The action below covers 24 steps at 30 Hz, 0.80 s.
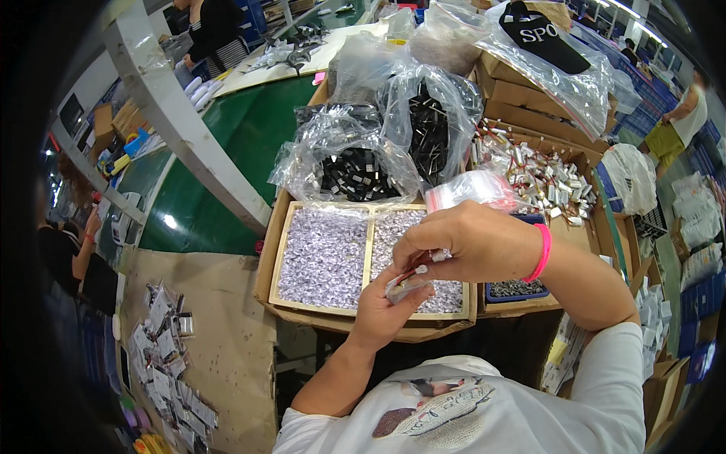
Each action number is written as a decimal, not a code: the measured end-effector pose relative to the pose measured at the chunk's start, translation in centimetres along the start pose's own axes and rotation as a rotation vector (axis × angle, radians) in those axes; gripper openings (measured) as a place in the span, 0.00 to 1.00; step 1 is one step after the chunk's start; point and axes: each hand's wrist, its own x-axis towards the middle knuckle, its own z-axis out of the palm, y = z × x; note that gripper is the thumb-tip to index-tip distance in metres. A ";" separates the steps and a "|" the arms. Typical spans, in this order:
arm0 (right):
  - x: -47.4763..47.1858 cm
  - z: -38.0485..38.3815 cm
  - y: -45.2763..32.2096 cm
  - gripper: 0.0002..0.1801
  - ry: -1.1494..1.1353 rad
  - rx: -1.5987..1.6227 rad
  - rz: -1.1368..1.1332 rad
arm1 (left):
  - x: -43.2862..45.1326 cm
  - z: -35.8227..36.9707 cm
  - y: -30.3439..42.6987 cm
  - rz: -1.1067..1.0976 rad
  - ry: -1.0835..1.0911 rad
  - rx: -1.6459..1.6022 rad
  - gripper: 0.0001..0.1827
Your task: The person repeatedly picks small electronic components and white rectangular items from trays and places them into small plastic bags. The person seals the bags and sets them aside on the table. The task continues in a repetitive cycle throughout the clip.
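Note:
My left hand (pixel 381 311) grips a small clear plastic bag (pixel 401 288) between thumb and fingers, above the right half of a divided wooden tray (pixel 368 258) full of small pale parts. Over the bag's mouth, my right hand (pixel 454 241) pinches a small silvery piece, with red and dark wires with a white connector (pixel 420 269) beside it. A pink band circles my right wrist. Behind the hands lies a stack of clear zip bags (pixel 471 190) with red edges. Small battery packs with wires (pixel 550 179) fill a cardboard box at the right.
Open plastic bags of black plastic parts (pixel 363 176) and black rod-like parts (pixel 428 133) stand behind the tray. A blue bin of screws (pixel 516 288) is right. Filled small bags (pixel 164 352) lie on cardboard at left, near a slanted metal post (pixel 181 108). Other people work farther off.

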 end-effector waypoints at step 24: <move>1.0 5.3 0.0 0.14 0.454 -0.529 -0.418 | -0.3 -0.3 0.6 0.338 0.255 0.328 0.20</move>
